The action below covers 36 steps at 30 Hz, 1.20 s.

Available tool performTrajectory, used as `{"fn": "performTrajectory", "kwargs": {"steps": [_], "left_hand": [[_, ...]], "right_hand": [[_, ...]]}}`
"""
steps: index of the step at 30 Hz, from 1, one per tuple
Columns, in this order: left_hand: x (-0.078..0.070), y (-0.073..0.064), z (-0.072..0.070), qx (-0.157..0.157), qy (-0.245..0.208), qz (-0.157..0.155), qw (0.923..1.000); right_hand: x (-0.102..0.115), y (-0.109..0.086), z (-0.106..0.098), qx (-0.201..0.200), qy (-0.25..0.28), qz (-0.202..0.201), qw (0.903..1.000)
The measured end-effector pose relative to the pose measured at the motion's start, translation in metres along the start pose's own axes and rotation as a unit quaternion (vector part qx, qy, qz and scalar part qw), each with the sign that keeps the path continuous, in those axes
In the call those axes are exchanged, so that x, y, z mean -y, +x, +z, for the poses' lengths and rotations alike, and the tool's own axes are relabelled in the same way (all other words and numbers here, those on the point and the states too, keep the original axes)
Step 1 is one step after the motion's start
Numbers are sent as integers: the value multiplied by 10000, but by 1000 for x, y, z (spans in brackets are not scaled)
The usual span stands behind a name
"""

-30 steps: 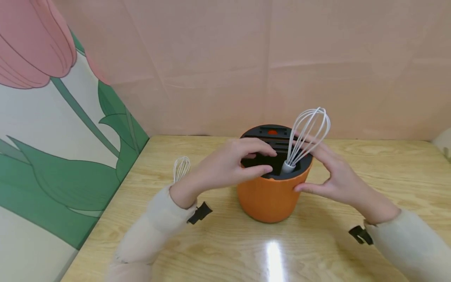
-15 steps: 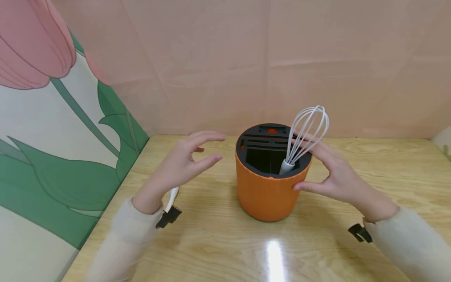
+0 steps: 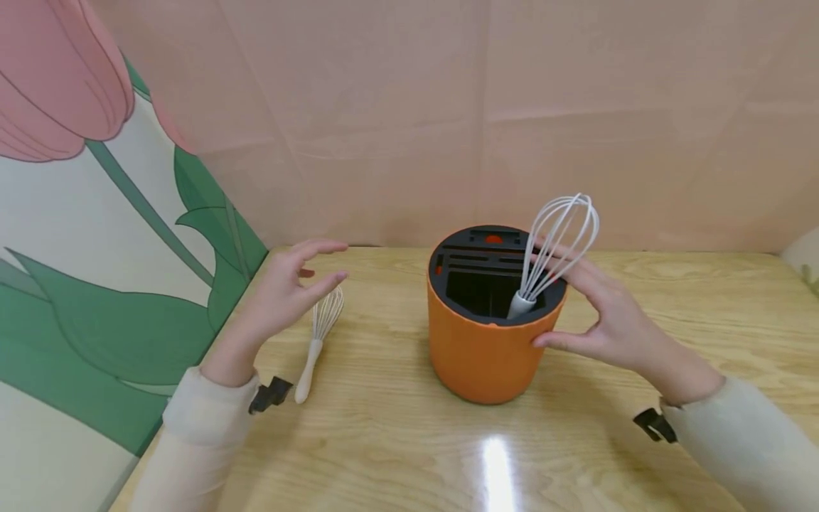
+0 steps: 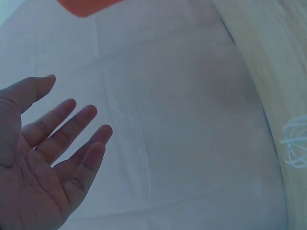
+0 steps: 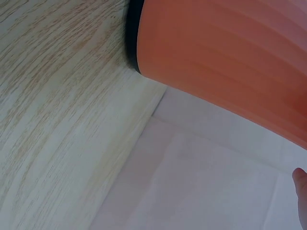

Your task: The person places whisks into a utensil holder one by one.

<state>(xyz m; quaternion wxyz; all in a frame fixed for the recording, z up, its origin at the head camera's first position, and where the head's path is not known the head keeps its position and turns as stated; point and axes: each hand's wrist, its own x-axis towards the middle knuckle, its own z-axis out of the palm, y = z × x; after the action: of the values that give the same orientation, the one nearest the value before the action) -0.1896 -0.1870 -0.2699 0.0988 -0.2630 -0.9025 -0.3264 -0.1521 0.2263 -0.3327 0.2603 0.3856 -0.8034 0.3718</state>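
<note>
An orange utensil holder (image 3: 489, 363) with a black slotted top stands upright on the wooden table. A white balloon whisk (image 3: 563, 242) leans in its large opening, wires up and handle down inside. My right hand (image 3: 598, 313) grips the holder's right side, thumb at the front and fingers round the back, partly behind the whisk wires. To the left, my left hand (image 3: 281, 288) hovers with fingers spread and nothing held. Just beside and below it lies a smaller whisk (image 3: 313, 355) with a pale handle, its wire end nearest my thumb.
The wooden table (image 3: 397, 441) ends at a pink cloth-like backdrop (image 3: 384, 128) behind the holder. A tulip-patterned panel (image 3: 115, 341) slants along the left side. Black wrist mounts (image 3: 270, 395) sit on the sleeves.
My left hand has moved left, away from the holder's top, passing over the small whisk, which is now uncovered. My right hand and the holder stay nearly still.
</note>
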Motion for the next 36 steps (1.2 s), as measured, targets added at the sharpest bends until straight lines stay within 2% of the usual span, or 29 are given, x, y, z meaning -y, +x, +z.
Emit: {"fn": "performTrajectory", "kwargs": {"steps": [6, 11, 19, 24, 30, 36], "left_hand": [[21, -2, -3, -33, 75, -397, 9992], [34, -5, -1, 248, 139, -688, 9972], [59, -10, -1, 506, 652, -1085, 9907], [76, -14, 1, 727, 686, -1341, 9859], [100, -19, 9, 1008, 840, -1511, 9798], [120, -22, 23, 1278, 827, -1668, 9742]], "right_hand": [[0, 0, 0, -48, 3, -38, 10000], [2, -2, 0, -72, 28, -50, 10000], [3, -3, 1, -99, 95, 10, 9999], [3, -4, 1, -130, 99, -39, 9999], [3, -3, 0, -85, 25, -58, 9999], [3, -3, -1, 23, 6, 14, 10000]]}}
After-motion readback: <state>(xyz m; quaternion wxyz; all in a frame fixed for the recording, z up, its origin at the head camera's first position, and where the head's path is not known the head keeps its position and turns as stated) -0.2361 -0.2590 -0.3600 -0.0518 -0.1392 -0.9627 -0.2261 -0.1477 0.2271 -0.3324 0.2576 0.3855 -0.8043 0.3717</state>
